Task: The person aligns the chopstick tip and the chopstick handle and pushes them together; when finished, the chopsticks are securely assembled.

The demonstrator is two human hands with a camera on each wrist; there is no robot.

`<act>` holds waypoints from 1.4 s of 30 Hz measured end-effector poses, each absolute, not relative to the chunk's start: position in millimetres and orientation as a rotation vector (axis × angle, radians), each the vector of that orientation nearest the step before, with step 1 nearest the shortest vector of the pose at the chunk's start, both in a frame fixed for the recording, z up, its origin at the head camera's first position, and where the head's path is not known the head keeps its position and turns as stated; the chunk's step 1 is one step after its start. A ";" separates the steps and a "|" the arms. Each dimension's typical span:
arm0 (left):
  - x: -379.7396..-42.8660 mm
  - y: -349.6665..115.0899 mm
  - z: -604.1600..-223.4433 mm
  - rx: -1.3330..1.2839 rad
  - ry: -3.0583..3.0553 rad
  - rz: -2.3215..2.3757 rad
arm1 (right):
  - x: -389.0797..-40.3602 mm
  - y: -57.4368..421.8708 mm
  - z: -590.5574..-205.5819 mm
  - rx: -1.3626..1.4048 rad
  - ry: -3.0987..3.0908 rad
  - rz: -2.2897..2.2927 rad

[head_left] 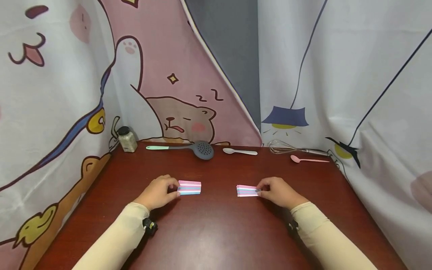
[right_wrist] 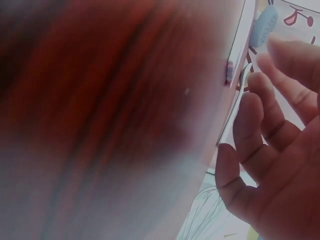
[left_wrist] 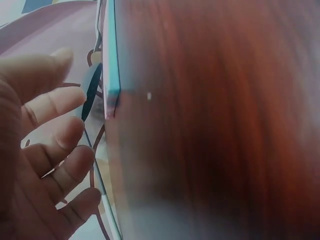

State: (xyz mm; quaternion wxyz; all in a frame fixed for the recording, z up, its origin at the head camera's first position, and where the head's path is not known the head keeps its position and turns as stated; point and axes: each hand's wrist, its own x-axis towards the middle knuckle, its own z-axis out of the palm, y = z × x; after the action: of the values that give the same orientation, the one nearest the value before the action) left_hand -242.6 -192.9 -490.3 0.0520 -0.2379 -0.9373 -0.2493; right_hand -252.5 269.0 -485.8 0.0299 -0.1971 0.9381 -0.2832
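Two flat bundles of thin pink, white and blue sticks lie apart on the table, the left bundle (head_left: 189, 187) and the right bundle (head_left: 247, 190). My left hand (head_left: 158, 192) is at the outer end of the left bundle, thumb and index finger on either side of that end. Its loosely bent fingers (left_wrist: 55, 102) show a gap to the stick ends in the left wrist view. Mirroring it, my right hand (head_left: 279, 192) is at the right bundle's outer end. In the right wrist view its fingers (right_wrist: 248, 112) are parted, with nothing visible between them.
Along the back of the brown table (head_left: 209, 240) lie a slotted skimmer (head_left: 202, 150), a white spoon (head_left: 240, 151), a whisk (head_left: 287, 148) and a pink spoon (head_left: 308, 160). A jar with a black lid (head_left: 127, 139) stands at the back left. Printed curtains (head_left: 175, 45) surround the table.
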 end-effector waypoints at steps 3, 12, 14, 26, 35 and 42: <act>-243.2 -189.6 -490.1 -0.751 -2.867 -0.794 | -256.7 263.7 -485.9 -0.644 2.881 -0.836; -245.8 -184.8 -491.3 -0.769 -2.885 -0.824 | -261.7 254.0 -482.2 -0.672 2.872 -0.763; -245.6 -184.4 -491.7 -0.777 -2.885 -0.831 | -262.3 253.3 -481.9 -0.671 2.874 -0.746; -246.7 -181.4 -495.7 -0.778 -2.910 -0.798 | -262.6 244.4 -479.6 -0.668 2.939 -0.622; -246.1 -181.9 -493.7 -0.795 -2.931 -0.786 | -260.2 243.2 -476.9 -0.626 2.921 -0.625; -245.2 -180.2 -493.7 -0.809 -2.911 -0.780 | -261.2 244.1 -478.4 -0.645 2.922 -0.582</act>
State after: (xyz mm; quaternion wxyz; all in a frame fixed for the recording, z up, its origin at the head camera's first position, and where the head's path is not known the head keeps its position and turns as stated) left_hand -245.2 -180.2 -493.7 0.0106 -0.2593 -0.9328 -0.2499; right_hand -261.2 244.1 -478.4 0.0465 -0.2115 0.9575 -0.1905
